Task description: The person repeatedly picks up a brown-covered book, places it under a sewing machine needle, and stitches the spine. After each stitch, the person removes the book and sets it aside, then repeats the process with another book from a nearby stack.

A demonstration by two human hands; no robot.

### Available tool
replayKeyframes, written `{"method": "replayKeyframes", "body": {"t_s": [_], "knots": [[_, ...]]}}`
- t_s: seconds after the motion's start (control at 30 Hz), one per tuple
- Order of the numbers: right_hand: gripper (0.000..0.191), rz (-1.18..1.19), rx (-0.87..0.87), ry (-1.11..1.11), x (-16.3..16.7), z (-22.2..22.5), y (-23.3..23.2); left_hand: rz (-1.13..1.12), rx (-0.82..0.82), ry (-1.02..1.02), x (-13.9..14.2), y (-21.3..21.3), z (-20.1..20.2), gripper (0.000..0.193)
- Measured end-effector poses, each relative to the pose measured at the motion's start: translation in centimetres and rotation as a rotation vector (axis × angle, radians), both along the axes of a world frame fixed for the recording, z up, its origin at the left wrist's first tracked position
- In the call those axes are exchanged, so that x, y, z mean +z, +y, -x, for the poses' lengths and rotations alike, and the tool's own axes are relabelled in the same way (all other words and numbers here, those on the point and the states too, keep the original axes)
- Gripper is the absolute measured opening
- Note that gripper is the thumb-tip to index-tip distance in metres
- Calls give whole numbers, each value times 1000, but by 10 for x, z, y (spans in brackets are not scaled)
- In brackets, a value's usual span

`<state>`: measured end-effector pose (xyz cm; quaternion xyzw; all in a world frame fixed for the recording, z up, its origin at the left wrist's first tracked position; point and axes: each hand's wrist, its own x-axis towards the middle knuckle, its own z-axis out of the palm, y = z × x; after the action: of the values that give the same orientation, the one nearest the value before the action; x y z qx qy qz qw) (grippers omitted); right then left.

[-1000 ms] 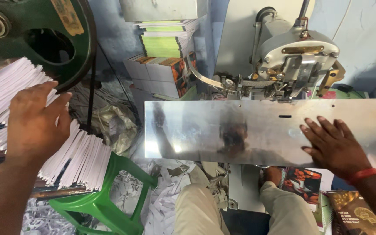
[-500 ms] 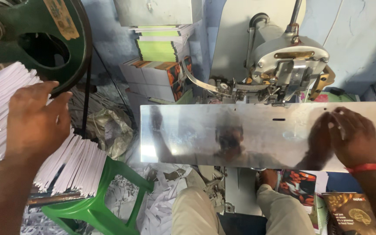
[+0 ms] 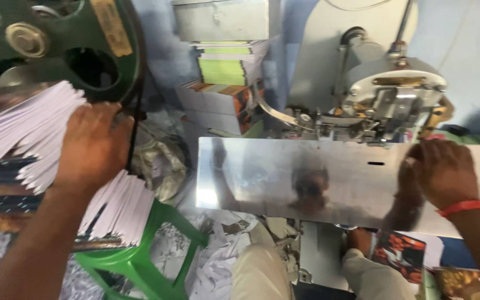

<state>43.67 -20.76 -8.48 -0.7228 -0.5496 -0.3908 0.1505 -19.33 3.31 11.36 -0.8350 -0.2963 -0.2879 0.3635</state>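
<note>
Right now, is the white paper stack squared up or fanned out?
Fanned out: the paper stack has staggered, splayed edges under the left hand, on the green stool.

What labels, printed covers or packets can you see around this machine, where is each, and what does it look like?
Yellow label: a worn, slanted strip on the green wheel, top left.
Green-edged booklets: a stack behind the metal table, top centre.
Orange-covered booklets: white-edged stacks under the green ones.
Printed cover: red, orange and dark, below the metal table by the person's knee.
No screens in view.

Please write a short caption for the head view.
Left hand on white paper stack; right hand on steel plate.
</note>
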Motion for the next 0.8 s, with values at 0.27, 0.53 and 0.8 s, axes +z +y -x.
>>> {"method": "replayKeyframes", "body": {"t_s": [0.27, 0.53, 0.8], "knots": [[36, -114, 54, -51, -34, -18, 4, -216, 479, -119, 43, 8, 106, 48], [36, -104, 6, -36, -26, -5, -3, 332, 343, -451, 24, 16, 141, 43], [22, -33, 116, 159, 22, -9, -4, 290, 256, -480, 9, 20, 118, 42]]}}
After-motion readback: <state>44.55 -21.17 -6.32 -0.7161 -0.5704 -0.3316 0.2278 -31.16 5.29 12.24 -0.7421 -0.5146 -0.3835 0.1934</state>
